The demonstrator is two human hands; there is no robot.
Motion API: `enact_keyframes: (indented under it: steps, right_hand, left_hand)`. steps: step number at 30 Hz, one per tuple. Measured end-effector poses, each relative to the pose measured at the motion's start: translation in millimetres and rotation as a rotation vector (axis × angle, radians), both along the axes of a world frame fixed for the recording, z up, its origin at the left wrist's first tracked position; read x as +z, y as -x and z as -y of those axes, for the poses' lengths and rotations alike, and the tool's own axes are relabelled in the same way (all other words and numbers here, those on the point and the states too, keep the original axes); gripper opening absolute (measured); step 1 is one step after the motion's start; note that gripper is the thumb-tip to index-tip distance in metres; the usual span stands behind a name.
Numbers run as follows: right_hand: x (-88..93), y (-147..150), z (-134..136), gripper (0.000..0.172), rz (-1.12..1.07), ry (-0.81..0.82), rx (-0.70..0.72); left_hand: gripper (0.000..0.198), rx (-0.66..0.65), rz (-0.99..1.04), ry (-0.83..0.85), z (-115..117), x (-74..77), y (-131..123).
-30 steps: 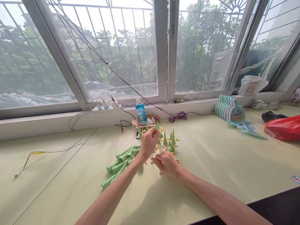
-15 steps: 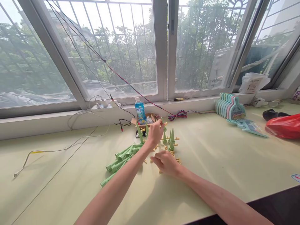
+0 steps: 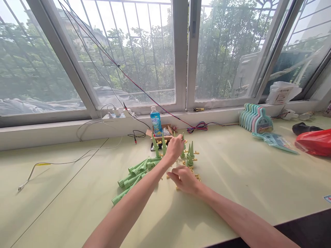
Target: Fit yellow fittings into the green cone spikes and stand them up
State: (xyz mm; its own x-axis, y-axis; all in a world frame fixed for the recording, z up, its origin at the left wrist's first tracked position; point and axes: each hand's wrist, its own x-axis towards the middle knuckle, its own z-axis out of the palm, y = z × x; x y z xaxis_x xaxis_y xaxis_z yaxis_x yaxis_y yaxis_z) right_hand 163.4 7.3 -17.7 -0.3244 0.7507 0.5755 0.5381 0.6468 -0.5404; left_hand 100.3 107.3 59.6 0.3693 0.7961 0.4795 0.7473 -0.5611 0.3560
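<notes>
My left hand (image 3: 176,148) is closed at the back of the cluster, its fingertips at a green plastic watering spike (image 3: 183,147) with a yellow valve; the fingers partly hide it. My right hand (image 3: 185,177) stays low at the front, fingers curled and thumb pressed in; whatever it holds is hidden. Beside it lie yellow valve pieces (image 3: 197,177). More green spikes stand point up: one pair (image 3: 190,155) to the right, others (image 3: 155,147) left of my left hand. Several green spikes (image 3: 131,179) lie in a heap at the left, partly behind my left forearm.
Behind the cluster stand a blue bottle (image 3: 156,121) and a small open cardboard box (image 3: 167,130). A coiled cable (image 3: 198,127) lies by the sill. To the right are pastel handled boards (image 3: 256,117) and a red bag (image 3: 314,142). A white cable (image 3: 74,161) crosses the table's left side.
My left hand has come down slightly with the green watering spike, towards the standing ones. My right hand has hardly moved. The whole view has shifted a little.
</notes>
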Motion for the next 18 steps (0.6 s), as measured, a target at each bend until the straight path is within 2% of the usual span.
enact_keyframes:
  steps: [9,18]
  right_hand:
    - [-0.7,-1.4,-0.1,0.048,-0.009,0.012,-0.007]
    - [-2.2,-2.7,-0.3,0.047,-0.017,0.029,-0.018]
  left_hand:
    - [0.008,-0.007,-0.029,0.005,1.5,-2.6,1.0]
    - [0.011,-0.067,0.030,-0.019,5.2,-8.8,3.7]
